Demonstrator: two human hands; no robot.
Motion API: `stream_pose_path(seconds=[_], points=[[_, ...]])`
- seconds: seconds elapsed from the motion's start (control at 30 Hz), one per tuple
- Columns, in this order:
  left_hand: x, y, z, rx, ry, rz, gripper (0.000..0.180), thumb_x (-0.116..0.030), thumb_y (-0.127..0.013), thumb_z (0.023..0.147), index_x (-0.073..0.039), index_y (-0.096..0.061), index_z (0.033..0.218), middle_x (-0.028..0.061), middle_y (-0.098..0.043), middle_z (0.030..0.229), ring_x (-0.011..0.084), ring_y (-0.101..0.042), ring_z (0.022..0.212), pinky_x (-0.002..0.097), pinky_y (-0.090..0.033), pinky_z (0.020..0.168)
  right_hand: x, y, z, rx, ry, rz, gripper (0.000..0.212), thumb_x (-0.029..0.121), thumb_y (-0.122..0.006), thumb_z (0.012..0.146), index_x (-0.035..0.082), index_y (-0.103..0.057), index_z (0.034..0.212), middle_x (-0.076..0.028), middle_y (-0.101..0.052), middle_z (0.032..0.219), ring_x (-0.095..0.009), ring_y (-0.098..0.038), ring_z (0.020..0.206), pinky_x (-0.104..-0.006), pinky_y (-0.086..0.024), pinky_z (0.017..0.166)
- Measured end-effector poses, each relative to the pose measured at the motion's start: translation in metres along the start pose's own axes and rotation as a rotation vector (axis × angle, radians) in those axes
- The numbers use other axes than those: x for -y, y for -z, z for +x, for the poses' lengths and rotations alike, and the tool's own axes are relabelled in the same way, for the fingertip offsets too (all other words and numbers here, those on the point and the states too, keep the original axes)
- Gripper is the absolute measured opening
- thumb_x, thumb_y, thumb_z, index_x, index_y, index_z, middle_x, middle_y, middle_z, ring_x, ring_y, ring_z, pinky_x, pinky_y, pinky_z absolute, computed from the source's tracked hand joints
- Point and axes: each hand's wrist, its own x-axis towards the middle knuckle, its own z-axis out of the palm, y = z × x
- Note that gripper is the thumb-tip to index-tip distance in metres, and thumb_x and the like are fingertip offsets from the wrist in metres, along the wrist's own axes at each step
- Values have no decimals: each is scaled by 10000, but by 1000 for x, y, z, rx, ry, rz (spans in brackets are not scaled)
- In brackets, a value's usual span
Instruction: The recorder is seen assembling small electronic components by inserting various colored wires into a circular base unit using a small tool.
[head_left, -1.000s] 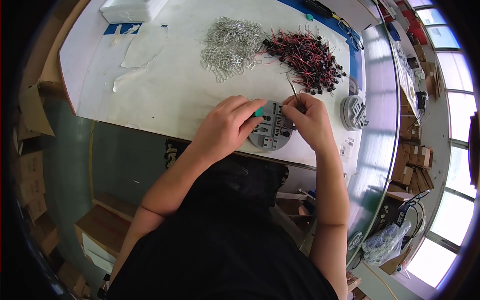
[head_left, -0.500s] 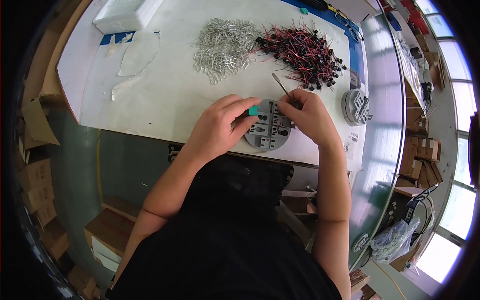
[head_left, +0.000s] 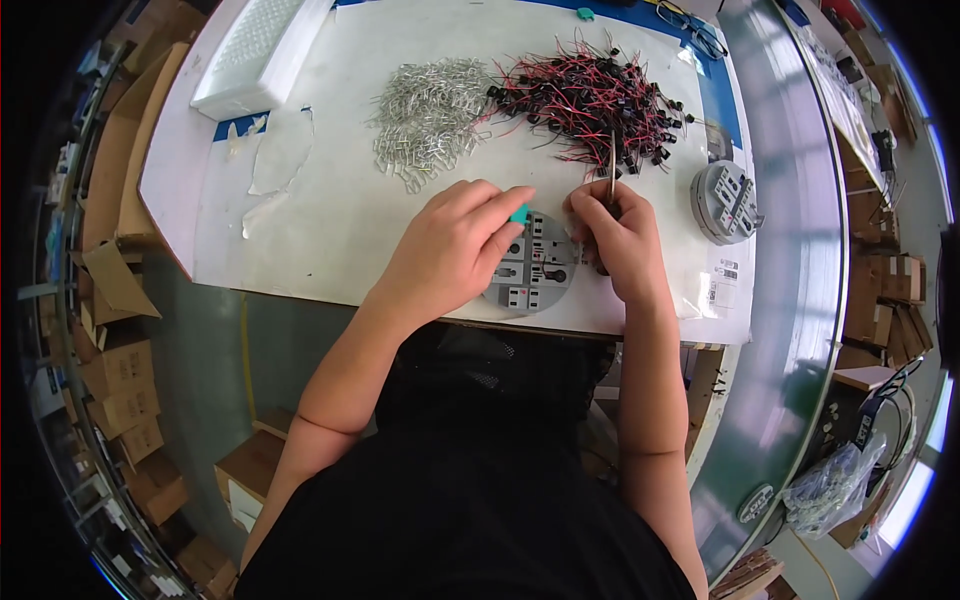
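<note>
On the table's near edge lies a round grey disc (head_left: pixel 553 297) set with small white and black blocks. My left hand (head_left: pixel 440 250) pinches a small teal block (head_left: pixel 519 214) at the disc's upper left rim; whether the block touches the disc, I cannot tell. My right hand (head_left: pixel 627 240), at the disc's right side, is closed round a thin metal tool (head_left: pixel 613 160), its shaft pointing away toward the far side. The fingers mostly hide the tool's handle. A short dark wired part (head_left: pixel 552 272) sits on the disc.
Beyond my hands lie a heap of silvery bent-wire clips (head_left: pixel 425 115) and a heap of black parts with red wires (head_left: pixel 590 100). Similar grey discs (head_left: pixel 725 205) are stacked at the right. A white foam tray (head_left: pixel 250 60) stands far left. Another teal piece (head_left: pixel 585 14) lies at the back.
The tool in my right hand has swung from leaning left to pointing straight away, and that hand has shifted off the disc to its right. The left hand keeps the teal block. The view has shifted.
</note>
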Motion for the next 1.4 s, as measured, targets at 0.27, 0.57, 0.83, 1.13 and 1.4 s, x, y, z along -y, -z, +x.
stream_pose_path(seconds=[0.27,0.57,0.83,1.13,1.4], points=[[-22,8,27,323,12,157,250,-96,-737,933,-19,-721,1170,144,-642,941,371,-647,911,471,-528,809,-16,3,1,-43,49,85,215,229,-726,1004,16,-712,1025,2,-658,767,-48,-552,650,-234,-443,585],[-29,12,47,522,-11,274,288,-120,-713,951,-24,-723,1223,150,-644,959,368,-646,897,470,-534,821,-18,3,-5,-45,97,148,265,248,-663,1052,-11,-712,1024,7,-645,792,-55,-533,669,-241,-442,596],[-66,-4,20,355,-40,673,827,-461,-861,795,-120,-584,1496,120,-638,1120,311,-654,1014,445,-571,840,-11,0,-7,-190,223,613,426,339,-462,1164,-4,-713,1190,-13,-655,881,-55,-529,653,-227,-439,575],[-25,-3,-21,11,-112,-7,1004,-278,-981,676,-105,-509,1544,152,-497,1344,320,-632,1119,420,-580,918,-7,37,-42,-51,210,326,406,310,-482,1166,-18,-692,1282,-17,-666,894,-70,-542,649,-237,-446,575],[1,-1,-44,-64,88,-283,1037,-305,-988,683,-50,-503,1563,188,-573,1331,339,-637,1093,431,-536,975,32,23,-72,78,215,-423,206,174,-644,1079,-15,-725,1096,-66,-632,717,-161,-592,608,-321,-475,586]])
